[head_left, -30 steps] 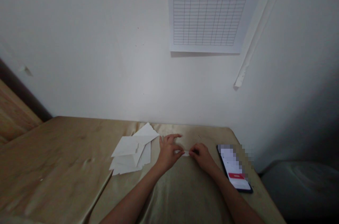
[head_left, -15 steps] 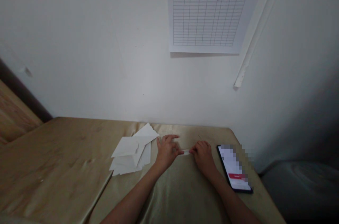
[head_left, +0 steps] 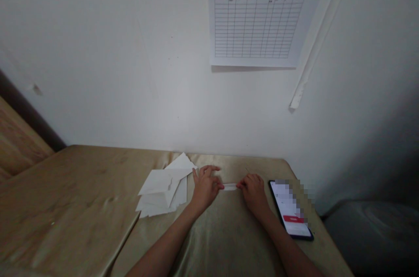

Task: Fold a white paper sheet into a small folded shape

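A narrow strip of folded white paper [head_left: 230, 187] lies low over the cloth-covered surface, stretched between my two hands. My left hand [head_left: 207, 186] pinches its left end between thumb and a finger, while the other fingers are spread. At the right end, my right hand [head_left: 252, 188] pinches the strip with its fingers curled. Beside my left hand is a loose pile of white paper pieces [head_left: 157, 181], overlapping at different angles.
A phone [head_left: 290, 209] with a lit screen lies right of my right hand. The gold-brown cloth surface [head_left: 81, 198] meets a white wall, where a printed table sheet [head_left: 255, 28] hangs. A dark rounded object [head_left: 369, 229] stands at the lower right.
My hands have moved slightly apart along the paper strip, so more of it shows between them. The pile and the phone have stayed in place.
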Available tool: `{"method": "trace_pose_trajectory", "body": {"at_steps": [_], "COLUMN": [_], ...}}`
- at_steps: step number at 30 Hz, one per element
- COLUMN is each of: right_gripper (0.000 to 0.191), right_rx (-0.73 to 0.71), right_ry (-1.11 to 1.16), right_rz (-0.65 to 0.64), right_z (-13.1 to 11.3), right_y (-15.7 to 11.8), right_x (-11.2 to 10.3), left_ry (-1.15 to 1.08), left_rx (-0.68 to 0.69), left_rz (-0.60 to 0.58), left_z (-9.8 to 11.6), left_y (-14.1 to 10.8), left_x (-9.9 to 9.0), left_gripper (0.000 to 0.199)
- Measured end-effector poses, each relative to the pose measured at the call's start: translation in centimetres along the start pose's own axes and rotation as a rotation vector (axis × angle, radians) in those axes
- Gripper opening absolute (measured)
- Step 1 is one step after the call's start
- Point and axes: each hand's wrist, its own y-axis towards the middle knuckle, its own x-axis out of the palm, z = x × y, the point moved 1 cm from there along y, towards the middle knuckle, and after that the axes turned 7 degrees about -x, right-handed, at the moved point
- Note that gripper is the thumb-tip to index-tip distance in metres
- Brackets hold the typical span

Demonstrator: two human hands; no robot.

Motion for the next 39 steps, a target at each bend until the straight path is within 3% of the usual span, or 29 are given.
{"method": "trace_pose_trajectory", "body": {"at_steps": [3,7,10,19,31,39], "right_gripper": [0.011,0.029,0.026,0.025,0.028,0.030], "right_rx": [0.057,0.175,0.183,0.227,0.237,0.259], "right_ry": [0.119,0.294,0.375,0.514,0.689,0.643], "right_rz": [0.046,0.177,0.151,0.215,0.040,0.045], "right_z": [0.3,0.4,-0.2,-0.9,-1.0,-1.0], "right_y": [0.0,-0.2,-0.4,-0.3,-0.2,-0.1], "right_x": [0.0,0.1,0.5,0.6,0.5,0.1], "left_ry": [-0.032,-0.083,-0.123,-0.204,-0.205,-0.186], "left_rx": [0.001,-0.015,-0.034,0.008,-0.003,-0.011], "left_rz": [0.027,0.107,0.150,0.096,0.028,0.028], "left_z": [0.1,0.4,0.6,0.5,1.0,0.7], "left_y": [-0.1,-0.3,-0.5,-0.7,-0.9,-0.8], "left_x": [0.1,0.4,1.0,2.5,2.5,2.7], "left_gripper": [0.008,0.006,0.004,0.003,0.005,0.008]}}
